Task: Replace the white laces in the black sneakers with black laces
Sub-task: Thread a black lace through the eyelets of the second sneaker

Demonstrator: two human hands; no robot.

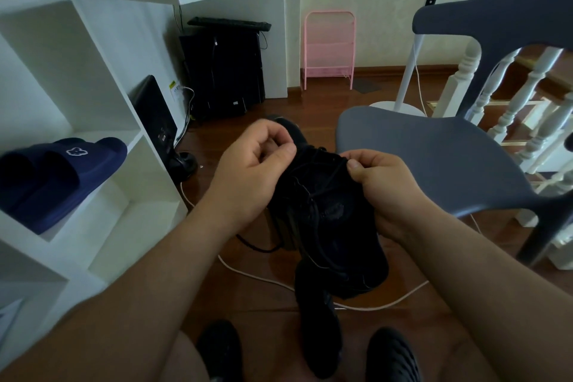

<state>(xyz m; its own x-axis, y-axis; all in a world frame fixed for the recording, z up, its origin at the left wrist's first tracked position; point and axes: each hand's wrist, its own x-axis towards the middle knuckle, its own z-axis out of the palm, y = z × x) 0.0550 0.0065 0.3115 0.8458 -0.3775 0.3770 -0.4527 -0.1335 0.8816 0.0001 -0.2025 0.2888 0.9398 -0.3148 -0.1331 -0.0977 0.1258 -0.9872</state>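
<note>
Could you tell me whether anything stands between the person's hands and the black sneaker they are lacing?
Nothing visible does. The left hand and the right hand are already on the black sneaker, held up above the floor, each pinching at the black lace near its top. The grey chair stands off to the right, clear of them.

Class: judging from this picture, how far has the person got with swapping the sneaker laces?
Done: no white lace shows on the held sneaker. In hand: both the left hand and right hand pinch the black lace near the eyelets. Left: finishing this lacing; the other sneaker's state cannot be told.
</note>
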